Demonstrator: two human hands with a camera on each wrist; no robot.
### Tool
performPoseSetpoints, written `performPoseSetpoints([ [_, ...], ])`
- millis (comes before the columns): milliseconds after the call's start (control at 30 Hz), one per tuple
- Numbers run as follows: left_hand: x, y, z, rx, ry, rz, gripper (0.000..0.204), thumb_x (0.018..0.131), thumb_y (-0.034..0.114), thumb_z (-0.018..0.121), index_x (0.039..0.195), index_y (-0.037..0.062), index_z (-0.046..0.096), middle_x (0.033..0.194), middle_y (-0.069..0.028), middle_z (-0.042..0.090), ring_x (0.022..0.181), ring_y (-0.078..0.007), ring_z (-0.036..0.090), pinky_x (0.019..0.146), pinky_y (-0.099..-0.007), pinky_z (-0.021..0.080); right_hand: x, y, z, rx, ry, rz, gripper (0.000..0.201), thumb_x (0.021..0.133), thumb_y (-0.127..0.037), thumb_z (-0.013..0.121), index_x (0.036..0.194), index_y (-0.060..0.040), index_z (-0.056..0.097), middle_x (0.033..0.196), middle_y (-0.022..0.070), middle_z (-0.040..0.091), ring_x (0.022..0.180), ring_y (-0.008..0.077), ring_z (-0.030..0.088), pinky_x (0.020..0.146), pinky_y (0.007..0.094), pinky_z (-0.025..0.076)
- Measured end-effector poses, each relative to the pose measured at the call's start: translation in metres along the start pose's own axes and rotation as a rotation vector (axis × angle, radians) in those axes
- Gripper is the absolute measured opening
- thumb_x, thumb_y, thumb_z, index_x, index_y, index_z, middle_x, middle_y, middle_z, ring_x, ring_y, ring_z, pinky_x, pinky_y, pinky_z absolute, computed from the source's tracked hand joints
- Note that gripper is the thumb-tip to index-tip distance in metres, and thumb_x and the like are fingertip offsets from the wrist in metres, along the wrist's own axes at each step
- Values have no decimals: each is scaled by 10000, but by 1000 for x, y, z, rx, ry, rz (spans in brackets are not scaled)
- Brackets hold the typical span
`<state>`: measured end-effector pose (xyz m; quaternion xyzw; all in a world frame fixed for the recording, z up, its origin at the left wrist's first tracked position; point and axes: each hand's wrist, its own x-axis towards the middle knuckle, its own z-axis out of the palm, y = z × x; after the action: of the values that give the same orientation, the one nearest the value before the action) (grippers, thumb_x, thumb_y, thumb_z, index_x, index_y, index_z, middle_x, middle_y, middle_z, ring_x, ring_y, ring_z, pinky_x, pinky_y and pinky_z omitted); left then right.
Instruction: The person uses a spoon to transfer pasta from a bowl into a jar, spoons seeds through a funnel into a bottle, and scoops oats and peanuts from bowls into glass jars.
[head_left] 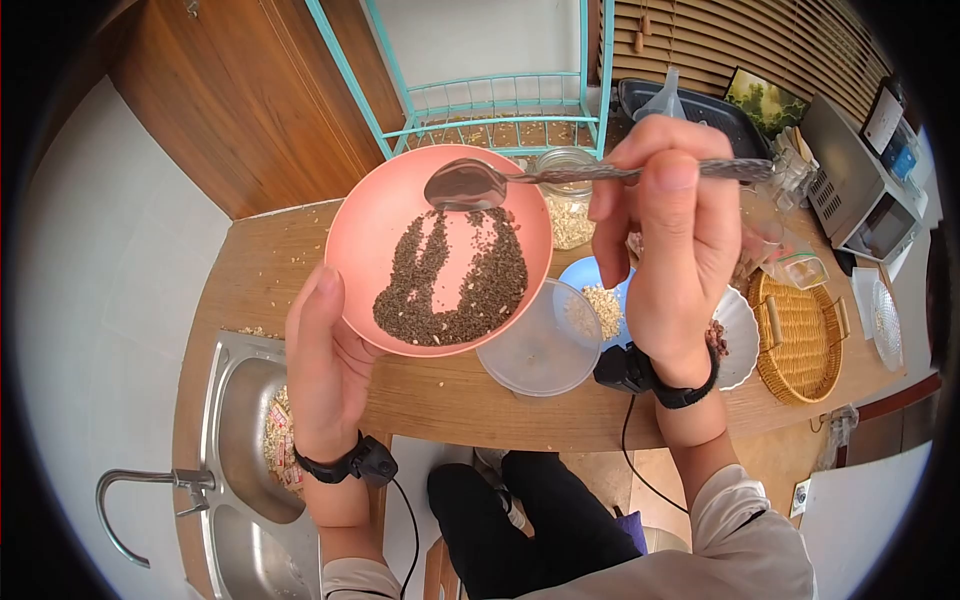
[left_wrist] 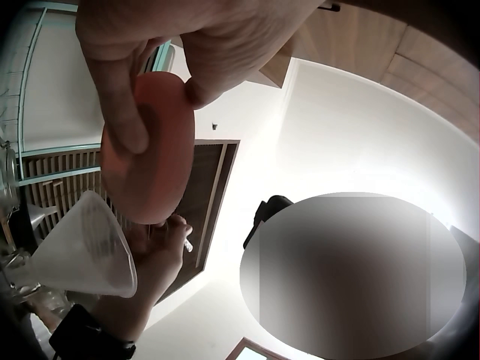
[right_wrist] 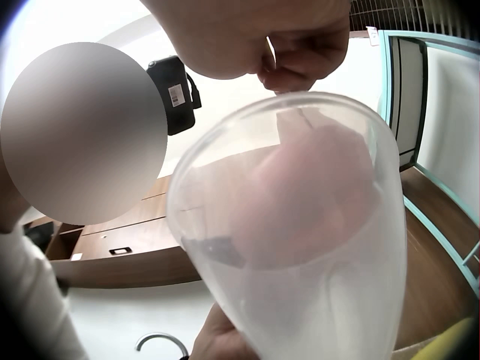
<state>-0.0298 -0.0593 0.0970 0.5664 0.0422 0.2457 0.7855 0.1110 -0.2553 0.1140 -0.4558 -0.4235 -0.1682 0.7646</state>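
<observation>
My left hand (head_left: 328, 365) grips the near-left rim of a pink plate (head_left: 365, 235), fingers under it and thumb at the edge. Dark brown grains (head_left: 440, 315) lie heaped on the plate's near half, with bare streaks through them. In my right hand (head_left: 675, 235) a metal spoon (head_left: 465, 185) is pinched by its patterned handle; its bowl hangs over the plate's far side, seemingly with no grains in it. Just below and right of the plate stands a translucent funnel (head_left: 540, 345), wide mouth up. The left wrist view shows the funnel (left_wrist: 86, 247) beside the plate's underside (left_wrist: 154, 172).
Right of the funnel are a blue plate (head_left: 590, 272) with pale flakes, a white fluted bowl (head_left: 738, 340) and a wicker basket (head_left: 800, 335). A glass jar (head_left: 570, 215) of flakes stands behind. The sink (head_left: 240, 400) is at left, a turquoise rack (head_left: 490, 125) at the back.
</observation>
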Motion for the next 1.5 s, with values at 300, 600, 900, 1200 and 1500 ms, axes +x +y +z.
performPoseSetpoints([
  [300, 1, 1, 2, -81, -6, -29, 468, 1024, 313, 471, 1303, -63, 483, 1230, -163, 622, 1072, -202, 660, 887, -326, 590, 3, -3, 4, 48, -77, 239, 251, 1050, -249, 464, 984, -40, 587, 748, 19, 610, 464, 3, 398, 401, 163, 277],
  [600, 2, -1, 2, -81, -6, -33, 451, 1024, 299, 469, 1289, -66, 488, 1196, -164, 634, 1020, -196, 674, 845, -320, 605, 7, -6, 3, 130, -120, 465, 265, 1052, -257, 454, 969, -39, 578, 694, 36, 626, 388, 27, 374, 355, 179, 244],
  [900, 1, 0, 0, -77, -48, -40, 455, 1023, 294, 490, 1313, -56, 480, 1275, -174, 603, 1130, -216, 638, 938, -345, 571, 10, -5, -1, 208, -137, 579, 267, 1044, -265, 458, 969, -37, 576, 697, 65, 629, 378, 56, 394, 350, 197, 240],
  [1200, 2, 0, 1, -41, -24, -46, 477, 1027, 310, 474, 1316, -70, 476, 1256, -182, 615, 1101, -221, 654, 917, -348, 586, 14, 4, -6, 301, -1, 595, 266, 1030, -286, 447, 948, -52, 541, 668, 46, 581, 362, 63, 351, 350, 209, 225],
  [1500, 9, -5, 0, 26, 53, -43, 424, 1023, 298, 440, 1228, -65, 519, 1077, -150, 682, 882, -175, 716, 732, -286, 633, 19, 9, -18, 509, 74, 614, 276, 1035, -321, 438, 920, -84, 521, 645, 31, 536, 359, 64, 300, 359, 221, 219],
])
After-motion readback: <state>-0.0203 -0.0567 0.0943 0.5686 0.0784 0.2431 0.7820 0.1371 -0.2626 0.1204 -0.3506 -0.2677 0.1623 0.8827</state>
